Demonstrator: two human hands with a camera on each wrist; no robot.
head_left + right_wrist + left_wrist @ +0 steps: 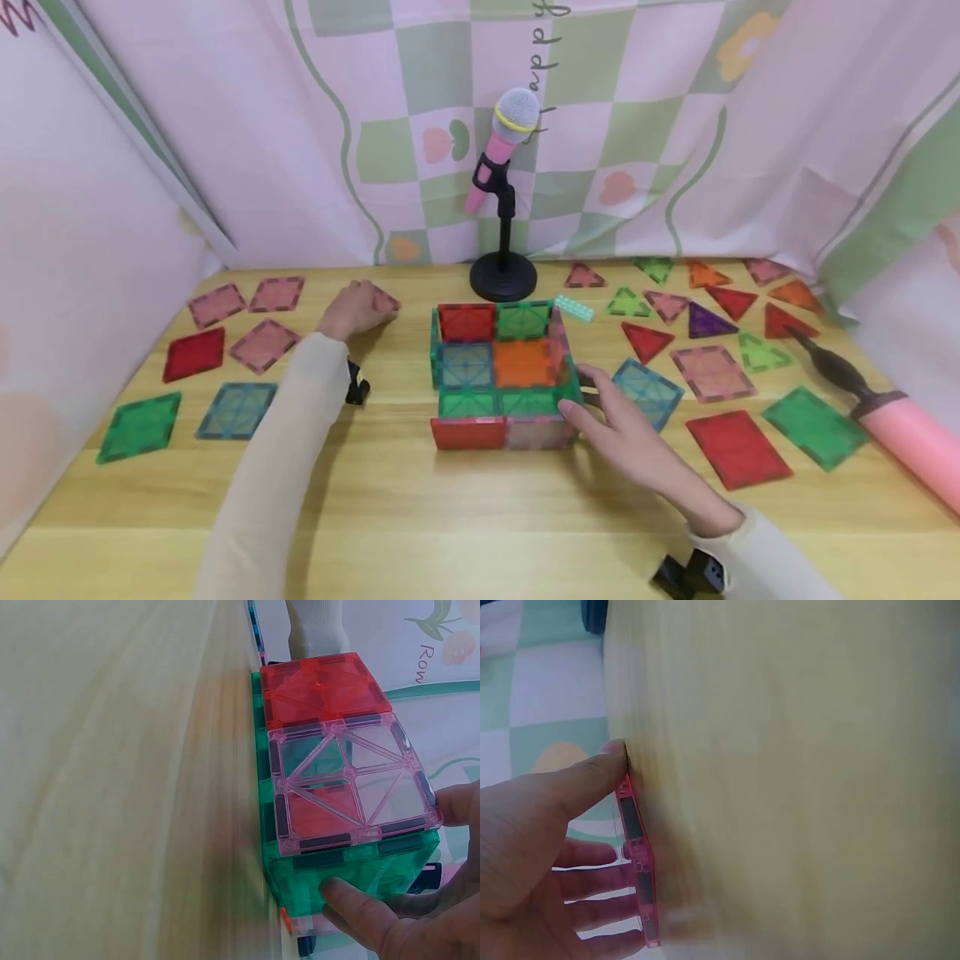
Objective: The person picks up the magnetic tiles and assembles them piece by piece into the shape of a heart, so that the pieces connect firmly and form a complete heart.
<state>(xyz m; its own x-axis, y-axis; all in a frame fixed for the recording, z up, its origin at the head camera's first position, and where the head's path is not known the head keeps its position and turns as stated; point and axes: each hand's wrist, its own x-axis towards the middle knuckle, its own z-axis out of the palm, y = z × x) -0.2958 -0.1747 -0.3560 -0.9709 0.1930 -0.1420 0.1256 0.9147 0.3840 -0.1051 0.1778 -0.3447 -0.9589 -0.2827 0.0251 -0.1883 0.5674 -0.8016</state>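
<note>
My left hand (352,308) pinches a pink magnetic tile (636,851) at the back left, thumb on one edge and fingers behind it. In the left wrist view the tile stands edge-on, close over the wood. An open-topped box of magnetic tiles (471,433) sits mid-table, with red, green and pink walls and blue, orange and green squares inside. My right hand (626,437) holds the box at its front right corner. In the right wrist view its thumb lies at the top rim by the pink front tile (349,780), and a finger presses the green side tile (300,885).
Loose square tiles, such as a green one (140,427), lie at left. Triangles, including a purple one (708,321), and more squares spread at right. A pink microphone on a black stand (504,277) rises behind the box. A pink-handled tool (911,433) lies far right.
</note>
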